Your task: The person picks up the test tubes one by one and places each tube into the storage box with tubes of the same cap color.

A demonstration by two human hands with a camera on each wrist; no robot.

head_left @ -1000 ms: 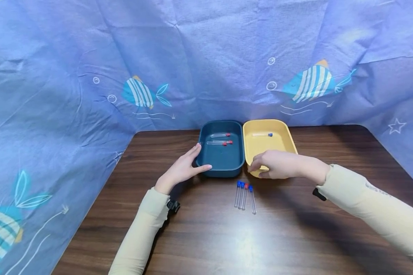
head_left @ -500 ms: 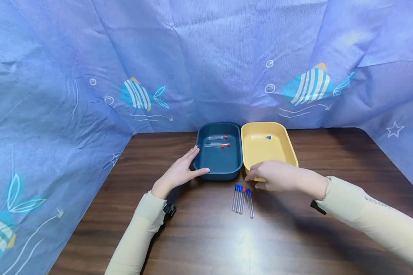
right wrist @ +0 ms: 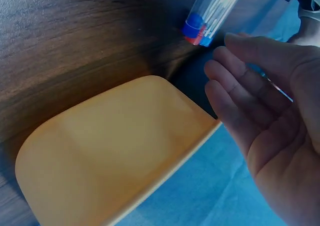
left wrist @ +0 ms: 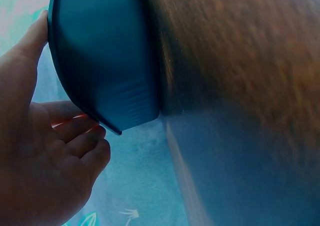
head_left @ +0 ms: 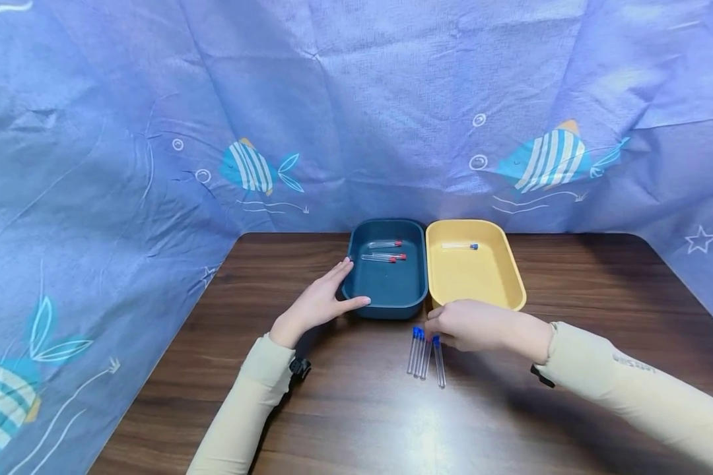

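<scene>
My left hand lies against the left side of a dark blue tray. Its thumb and fingertips touch the rim, spread apart, also visible in the left wrist view. Over the heads of a few capped test tubes hovers my right hand. Those tubes lie side by side on the table, mostly blue-capped; the right wrist view shows a red cap among them. The right fingers are loosely bent, with a gap between them and the caps in that view. Nothing is held there.
A yellow tray stands right of the blue one, with a blue-capped tube inside. Three red-capped tubes lie in the blue tray. Behind the brown wooden table hangs a blue fish-print cloth.
My right hand has moved from the yellow tray's front edge toward me, down to the caps of the tubes on the table. The left hand stays at the blue tray.
</scene>
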